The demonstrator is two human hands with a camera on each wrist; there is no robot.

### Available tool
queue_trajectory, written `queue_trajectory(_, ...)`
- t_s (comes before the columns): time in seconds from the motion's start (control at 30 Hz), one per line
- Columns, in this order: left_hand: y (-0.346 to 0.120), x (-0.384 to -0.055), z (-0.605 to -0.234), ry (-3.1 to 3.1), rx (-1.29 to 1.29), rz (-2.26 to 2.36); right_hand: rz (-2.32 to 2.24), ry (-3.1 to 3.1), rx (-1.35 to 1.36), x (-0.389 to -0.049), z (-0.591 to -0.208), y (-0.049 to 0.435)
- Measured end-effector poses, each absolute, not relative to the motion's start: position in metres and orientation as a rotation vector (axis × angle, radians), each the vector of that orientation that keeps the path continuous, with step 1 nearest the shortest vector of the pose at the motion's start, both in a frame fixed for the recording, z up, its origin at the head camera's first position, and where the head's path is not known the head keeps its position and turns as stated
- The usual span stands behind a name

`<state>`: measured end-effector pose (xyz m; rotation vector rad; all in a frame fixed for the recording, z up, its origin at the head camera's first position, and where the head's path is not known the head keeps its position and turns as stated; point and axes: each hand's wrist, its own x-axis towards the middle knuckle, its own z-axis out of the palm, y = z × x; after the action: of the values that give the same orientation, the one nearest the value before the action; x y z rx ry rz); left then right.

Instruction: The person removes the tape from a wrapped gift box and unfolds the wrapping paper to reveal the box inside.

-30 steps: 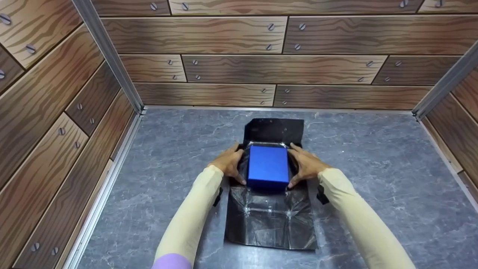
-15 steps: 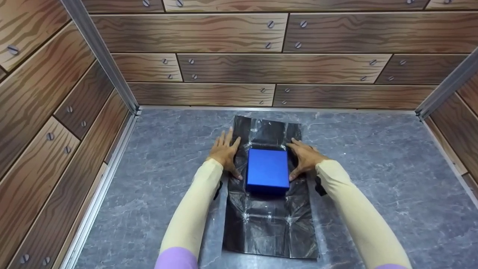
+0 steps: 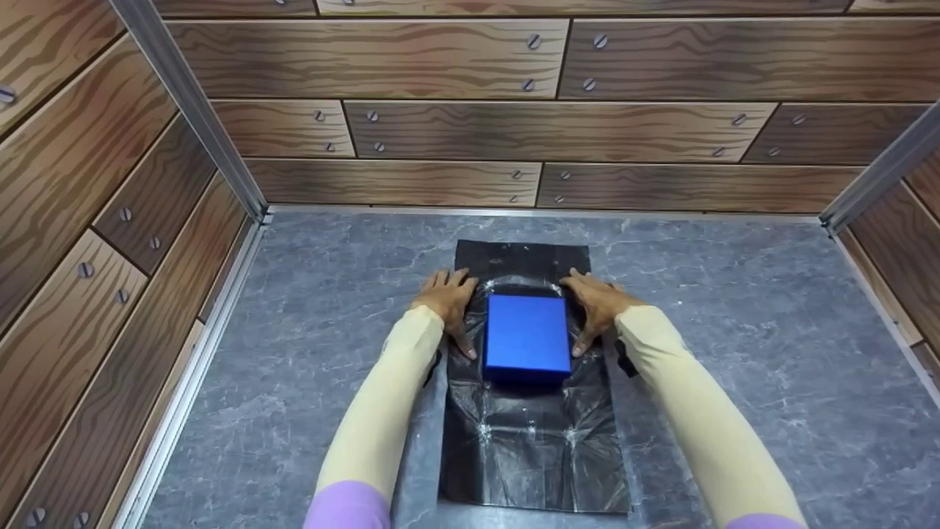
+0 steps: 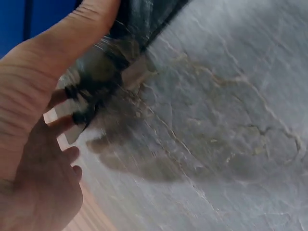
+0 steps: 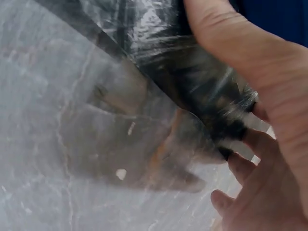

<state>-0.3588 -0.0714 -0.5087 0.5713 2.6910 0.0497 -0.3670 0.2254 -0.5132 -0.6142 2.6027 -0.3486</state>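
Observation:
A blue box point(image 3: 527, 334) lies flat on a creased, glossy black sheet point(image 3: 532, 466). My left hand point(image 3: 446, 305) is at the sheet's left edge beside the box, its thumb point(image 4: 86, 26) over the sheet. In the left wrist view, some fingertips disappear beneath the dark edge. On the opposite side, my right hand point(image 3: 601, 305) mirrors it: thumb point(image 5: 226, 36) above, several fingertips tucked under the sheet's right edge. Both hands appear to hold the sheet by its edges, though the contact is partly hidden. Neither thumb visibly touches the box in the head view.
The grey marbled tabletop point(image 3: 330, 367) extends on both sides of the sheet. A wood-patterned back wall point(image 3: 440, 132) and left wall point(image 3: 66, 308) enclose it, with metal edging point(image 3: 194, 389) along the left side.
The sheet's far flap stood raised, then lay flatter and shinier; it now looks darker. My left hand's fingers, spread straight half a second ago, are now bent at the edge.

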Motion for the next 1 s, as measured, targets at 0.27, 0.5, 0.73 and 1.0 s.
queue_trajectory(0.27, -0.071, -0.356, -0.512, 2.644, 0.521, 0.115, -0.231, 2.607, -0.625, -0.364, -0.507, 0.214)
queue_trajectory(0.5, -0.071, -0.356, -0.511, 2.634, 0.520, 0.115, -0.222, 2.555, -0.633, -0.361, -0.511, 0.213)
queue_trajectory(0.73, -0.070, -0.350, -0.510, 2.659, 0.577, 0.111, -0.247, 2.576, -0.650, -0.357, -0.511, 0.215)
queue_trajectory(1.0, -0.074, -0.332, -0.510, 2.658, 0.669, 0.186, -0.309, 2.642, -0.795, -0.343, -0.515, 0.218)
